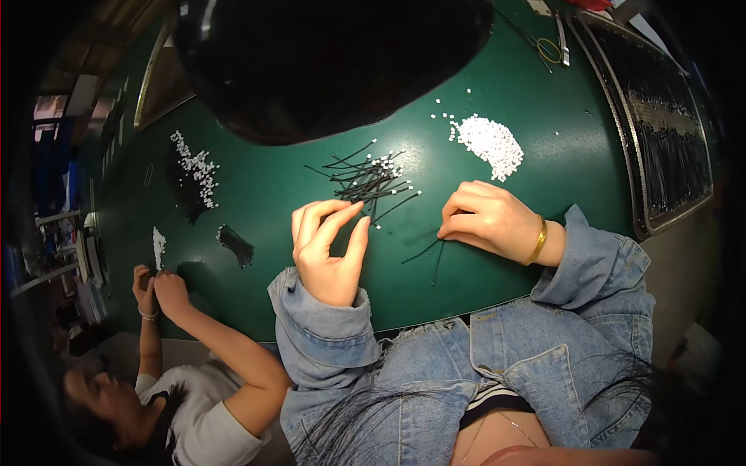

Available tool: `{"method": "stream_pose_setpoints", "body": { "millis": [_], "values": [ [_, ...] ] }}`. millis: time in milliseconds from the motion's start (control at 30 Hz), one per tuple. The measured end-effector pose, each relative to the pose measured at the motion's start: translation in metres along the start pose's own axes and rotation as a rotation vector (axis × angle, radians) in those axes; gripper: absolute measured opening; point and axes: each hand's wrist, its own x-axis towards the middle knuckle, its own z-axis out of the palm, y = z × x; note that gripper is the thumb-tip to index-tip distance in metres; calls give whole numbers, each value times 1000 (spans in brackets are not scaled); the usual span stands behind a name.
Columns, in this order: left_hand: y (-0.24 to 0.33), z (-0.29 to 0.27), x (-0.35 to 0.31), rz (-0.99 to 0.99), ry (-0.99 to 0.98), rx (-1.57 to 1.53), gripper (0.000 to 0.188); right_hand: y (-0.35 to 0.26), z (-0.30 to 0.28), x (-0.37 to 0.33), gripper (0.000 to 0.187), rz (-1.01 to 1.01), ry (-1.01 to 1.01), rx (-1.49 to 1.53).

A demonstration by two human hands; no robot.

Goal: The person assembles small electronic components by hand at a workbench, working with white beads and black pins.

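My left hand [330, 248] is at the near edge of a loose pile of short black wires [367, 180]. Its thumb and forefinger are apart, with nothing visible between them. Many wires in the pile carry a small white connector at one end. To the right, my right hand [491, 221] pinches a couple of thin black wires [423, 252], whose free ends stick out toward the left and toward me. Its fingertips hide the other ends of these wires. Beyond this hand lies a heap of small white connectors [489, 144], a few of them scattered at its far left.
A large dark rounded object [326, 62] blocks the far middle. On the right stands a metal-edged tray [672, 132] full of black wires. At left, a co-worker's hands [167, 293] work beside more white connectors [198, 171] and a black wire bundle [235, 247] on the green table [272, 182].
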Motion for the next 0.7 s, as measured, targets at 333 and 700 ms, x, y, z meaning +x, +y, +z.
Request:
{"method": "stream_pose_setpoints", "body": {
  "millis": [333,700],
  "values": [
    [-17,-32,-34,-129,-42,34,27,-18,0,70,46,-38,56,-211],
    [-19,-5,2,-8,-19,180,48,-6,5,91,89,-56,-123,-176]
  ]
}}
